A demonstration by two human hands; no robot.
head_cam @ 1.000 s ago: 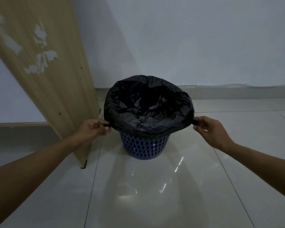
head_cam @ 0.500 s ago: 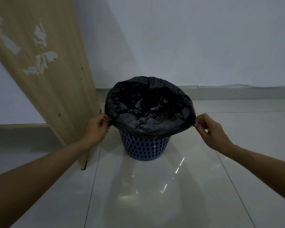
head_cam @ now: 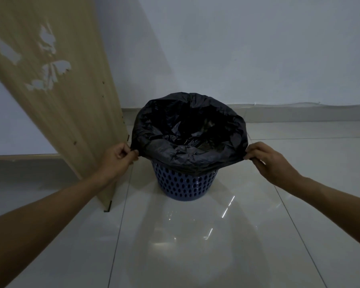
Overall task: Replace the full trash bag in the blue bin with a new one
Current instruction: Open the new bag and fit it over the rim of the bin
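Two hands are working the same black trash bag (head_cam: 187, 150) at once, one at each side of its folded-over collar. That bag is sitting in the blue bin (head_cam: 184, 183), which is standing upright on the tiled floor (head_cam: 195, 246) near the wall, just beside a leaning wooden board (head_cam: 56, 96). The left hand (head_cam: 117, 159) is closing thumb and fingers on the collar's left edge; the right hand (head_cam: 266, 159) is pinching the right edge in the same way, so both are gripping thin plastic and nothing else. Each pinched edge is standing out sideways from the rim, clear of the perforated wall. What the coming move is turning on, as I am judging it, is that the hands are lying level on opposite sides of the bin, equally near it, with its axis running straight up between them, so an even upward pull should be freeing the collar. What is lying inside the bag is too dark to tell.
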